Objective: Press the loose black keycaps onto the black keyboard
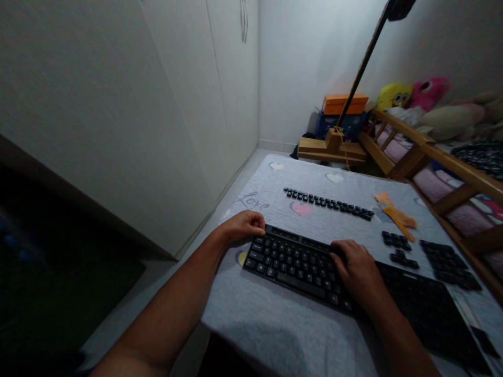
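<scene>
A black keyboard (298,262) lies tilted across the cloth-covered table. Its upper rows are bare of keys, while the lower rows carry keycaps. At its upper left corner, my left hand (251,225) has its fingers curled together against the edge. My right hand (353,262) rests over the keyboard's right part with fingers bent; what lies under them is hidden. Beyond the keyboard, loose black keycaps (328,203) stand in two rows. More keycaps (396,241) sit in small groups on the right, beside a larger block of keycaps (450,264).
An orange brush (396,220) lies on an orange cloth (387,200). A dark flat panel (432,309) is right of my right hand. White cabinets (188,78) line the left; a wooden bed rail (448,152) runs along the right. A wooden stand (332,149) is behind the table.
</scene>
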Tool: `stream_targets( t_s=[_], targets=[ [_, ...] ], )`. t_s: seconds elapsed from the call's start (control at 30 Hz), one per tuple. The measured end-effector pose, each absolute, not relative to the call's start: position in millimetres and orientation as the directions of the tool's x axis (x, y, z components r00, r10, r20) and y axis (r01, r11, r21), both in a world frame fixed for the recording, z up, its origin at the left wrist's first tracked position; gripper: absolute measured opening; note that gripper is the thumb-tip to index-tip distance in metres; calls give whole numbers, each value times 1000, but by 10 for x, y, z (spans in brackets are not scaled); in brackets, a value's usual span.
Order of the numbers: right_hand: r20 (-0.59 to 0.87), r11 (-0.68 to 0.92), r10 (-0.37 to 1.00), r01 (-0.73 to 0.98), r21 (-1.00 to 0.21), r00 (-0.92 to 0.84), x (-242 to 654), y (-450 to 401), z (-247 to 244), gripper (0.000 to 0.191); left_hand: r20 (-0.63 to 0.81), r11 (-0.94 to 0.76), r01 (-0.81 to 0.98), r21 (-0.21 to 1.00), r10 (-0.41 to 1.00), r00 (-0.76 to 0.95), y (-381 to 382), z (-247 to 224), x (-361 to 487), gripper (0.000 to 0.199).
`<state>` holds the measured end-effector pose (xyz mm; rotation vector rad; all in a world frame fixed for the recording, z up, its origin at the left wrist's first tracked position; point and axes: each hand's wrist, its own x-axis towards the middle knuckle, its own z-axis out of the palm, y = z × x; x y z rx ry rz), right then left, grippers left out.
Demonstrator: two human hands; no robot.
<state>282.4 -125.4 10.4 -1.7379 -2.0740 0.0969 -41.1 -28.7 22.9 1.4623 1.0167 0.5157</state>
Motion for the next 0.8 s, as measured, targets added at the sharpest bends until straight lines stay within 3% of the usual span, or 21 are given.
stream_targets(
  t_s=[0.33, 0.8],
  targets=[
    [279, 219, 952, 920, -325, -128, 2829, -1259, 110, 20, -208, 115, 209, 971, 837, 505, -300, 227, -412, 37],
    [276, 212, 953, 929, -305, -127, 2830, -1257, 119, 19, -194, 63, 266, 962, 845, 499, -303, 215, -384, 35]
  ],
)
